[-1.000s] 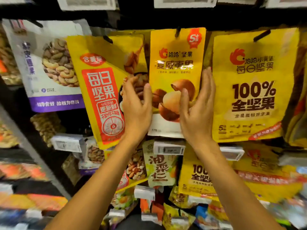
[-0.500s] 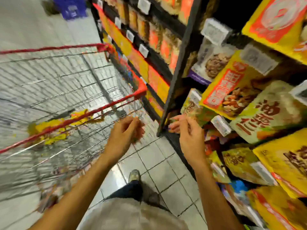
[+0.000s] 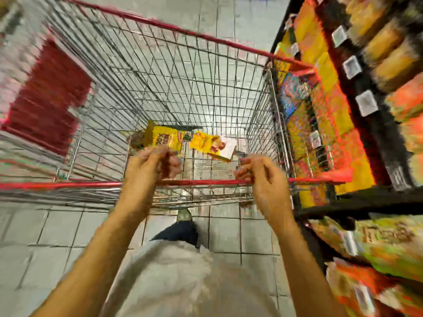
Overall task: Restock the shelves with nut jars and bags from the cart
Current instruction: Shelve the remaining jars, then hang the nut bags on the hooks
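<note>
A wire shopping cart (image 3: 160, 26) with red rims stands in front of me. Two yellow nut bags lie on its bottom: one (image 3: 163, 138) to the left, another (image 3: 212, 144) with a white end to the right. My left hand (image 3: 155, 165) hovers over the cart's near rim, just above the left bag, fingers loosely curled and holding nothing. My right hand (image 3: 258, 177) hangs over the near rim further right, fingers loosely curled, also holding nothing. The picture is motion-blurred.
Shelves (image 3: 357, 92) packed with yellow and orange snack bags and white price tags run along the right, close to the cart's side. A red child-seat flap (image 3: 45, 97) sits at the cart's left. Grey tiled floor (image 3: 57, 229) lies below; my shoe (image 3: 184, 215) shows under the cart.
My hands left the hanging yellow bag on the shelf and came down. The view swung from the shelf to the cart, and both hands now hang over its near rim.
</note>
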